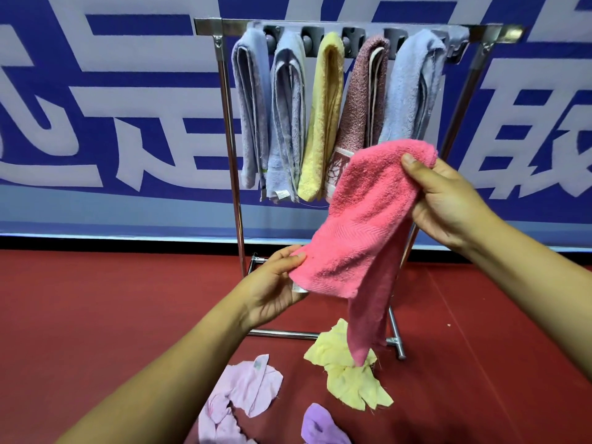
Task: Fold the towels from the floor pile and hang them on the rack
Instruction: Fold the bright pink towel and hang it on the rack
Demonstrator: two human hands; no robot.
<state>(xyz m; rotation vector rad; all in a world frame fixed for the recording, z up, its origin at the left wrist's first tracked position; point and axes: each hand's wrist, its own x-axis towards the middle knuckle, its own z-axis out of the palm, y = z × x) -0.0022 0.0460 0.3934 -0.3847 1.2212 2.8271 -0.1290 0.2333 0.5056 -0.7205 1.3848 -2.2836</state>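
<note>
I hold a pink towel [362, 225] in the air in front of the metal rack [229, 129]. My right hand [448, 200] grips its upper fold, thumb on top. My left hand [272, 290] pinches its lower left corner. A loose end of the towel hangs down to the floor pile. On the rack's top bar hang several folded towels: a lavender-blue one [253, 107], a grey-blue one [286, 116], a yellow one [322, 116], a mauve one [360, 100] and a light blue one [413, 84].
On the red floor lie a crumpled yellow towel [349, 370], a pale pink towel [237, 395] and a purple towel [320, 424]. A blue and white banner wall [112, 107] stands behind the rack. The rack's base bars [282, 333] rest on the floor.
</note>
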